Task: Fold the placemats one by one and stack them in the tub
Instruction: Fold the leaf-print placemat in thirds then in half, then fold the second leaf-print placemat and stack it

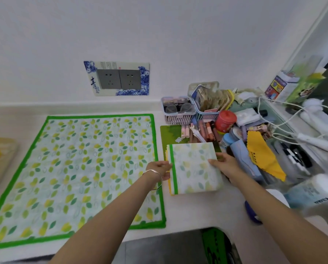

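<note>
One mat folded and in hand, one still flat; I can make out no tub.

From the left, I see a flat mat [79,168] lying open on the surface [197,216], not yet folded. The left hand [160,169] pinches the green-striped left edge of the folded mat [193,168], just right of the flat one. The right hand [226,162] grips its right edge, fingers [214,161] over the top. I judge this fold done, stacking pending, and at least one mat left.
</note>
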